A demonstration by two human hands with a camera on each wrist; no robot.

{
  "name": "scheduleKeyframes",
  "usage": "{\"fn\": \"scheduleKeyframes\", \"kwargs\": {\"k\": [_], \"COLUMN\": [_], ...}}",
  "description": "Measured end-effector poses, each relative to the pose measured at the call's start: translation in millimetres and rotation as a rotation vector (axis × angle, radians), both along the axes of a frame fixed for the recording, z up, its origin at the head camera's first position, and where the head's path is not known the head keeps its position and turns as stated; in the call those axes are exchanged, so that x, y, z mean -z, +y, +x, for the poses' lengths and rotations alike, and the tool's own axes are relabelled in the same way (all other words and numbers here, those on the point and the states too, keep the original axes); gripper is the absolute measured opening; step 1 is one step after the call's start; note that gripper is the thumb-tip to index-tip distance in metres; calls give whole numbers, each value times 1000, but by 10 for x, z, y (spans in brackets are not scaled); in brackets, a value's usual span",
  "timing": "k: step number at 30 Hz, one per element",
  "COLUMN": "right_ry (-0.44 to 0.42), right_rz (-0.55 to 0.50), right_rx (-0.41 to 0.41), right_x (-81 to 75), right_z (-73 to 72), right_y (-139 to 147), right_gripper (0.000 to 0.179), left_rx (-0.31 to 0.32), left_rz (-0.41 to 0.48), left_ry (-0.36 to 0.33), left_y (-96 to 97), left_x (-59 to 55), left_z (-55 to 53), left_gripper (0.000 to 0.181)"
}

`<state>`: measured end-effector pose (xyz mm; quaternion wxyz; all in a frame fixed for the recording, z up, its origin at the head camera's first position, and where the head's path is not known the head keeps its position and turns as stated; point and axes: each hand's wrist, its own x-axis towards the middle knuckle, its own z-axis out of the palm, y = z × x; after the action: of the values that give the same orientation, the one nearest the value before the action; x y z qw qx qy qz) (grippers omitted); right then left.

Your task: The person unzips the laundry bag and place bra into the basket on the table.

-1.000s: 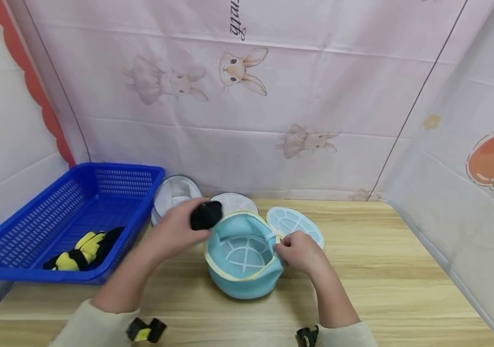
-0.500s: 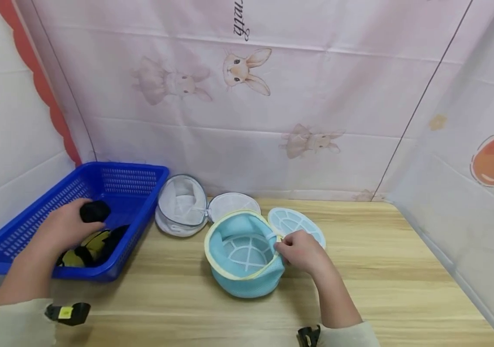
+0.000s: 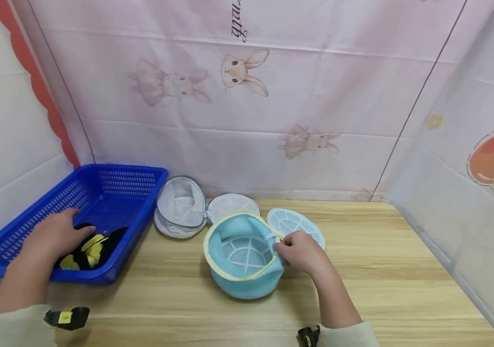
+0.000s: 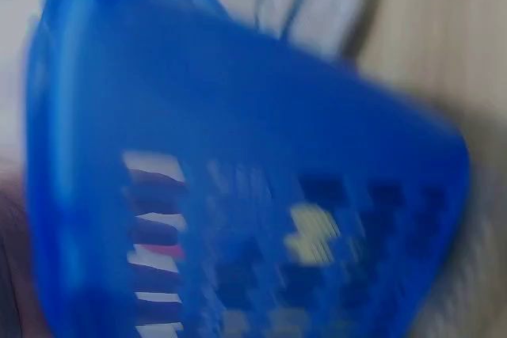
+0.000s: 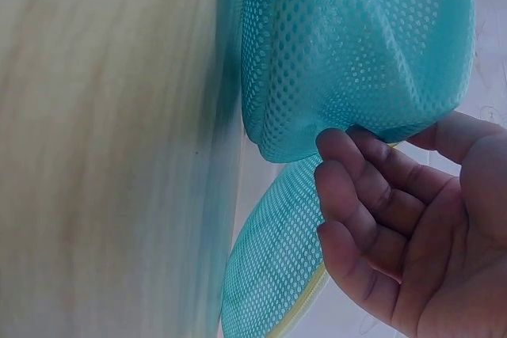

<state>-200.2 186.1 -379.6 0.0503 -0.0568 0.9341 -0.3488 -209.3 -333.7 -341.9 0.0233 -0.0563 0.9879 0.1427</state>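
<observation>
My left hand (image 3: 54, 236) is inside the blue basket (image 3: 112, 198), low over black and yellow cloth items (image 3: 93, 250). Black cloth (image 3: 83, 225) shows between its thumb and fingers; whether they grip it is hidden. In the left wrist view, the blurred basket wall (image 4: 238, 100) blocks that hand's work. My right hand (image 3: 301, 250) pinches the yellow-edged rim of a teal mesh laundry bag (image 3: 247, 286), which stands with its mouth up. Seen from the right wrist, the thumb and index finger of the hand (image 5: 396, 219) meet at the mesh edge, the other fingers loosely bent.
Behind the bag lies its round teal lid (image 3: 294, 222). A white mesh bag (image 3: 180, 205) with its lid (image 3: 233, 205) folded out stands between the basket and the back wall (image 3: 316, 96). Wooden tabletop (image 3: 381, 270) extends to the right.
My left hand has carried a black bundle from beside the teal bag leftward over the basket, then lowered into it. The right hand has kept its hold on the rim.
</observation>
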Motion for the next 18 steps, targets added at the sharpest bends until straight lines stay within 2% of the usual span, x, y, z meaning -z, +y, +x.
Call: {"fn": "scheduleKeyframes", "kwargs": {"k": [4, 8, 10, 14, 18], "right_ry": [0, 10, 31, 104, 190], "right_rz": [-2, -3, 0, 1, -21], "right_rx": [8, 27, 38, 62, 99], "right_x": [-2, -14, -25, -51, -63], "right_z": [4, 15, 21, 19, 27], "right_y": [6, 13, 24, 48, 84], "right_gripper": [38, 32, 28, 26, 33], "left_rx": [35, 115, 166, 265, 327], "left_rz": [29, 86, 103, 123, 120], "left_ry": [124, 276, 355, 462, 475], "left_y": [398, 902, 1155, 1585, 1909], "left_x": [-145, -273, -292, -215, -32], "left_z": [-1, 25, 47, 60, 27], "left_gripper": [80, 65, 58, 53, 58]}}
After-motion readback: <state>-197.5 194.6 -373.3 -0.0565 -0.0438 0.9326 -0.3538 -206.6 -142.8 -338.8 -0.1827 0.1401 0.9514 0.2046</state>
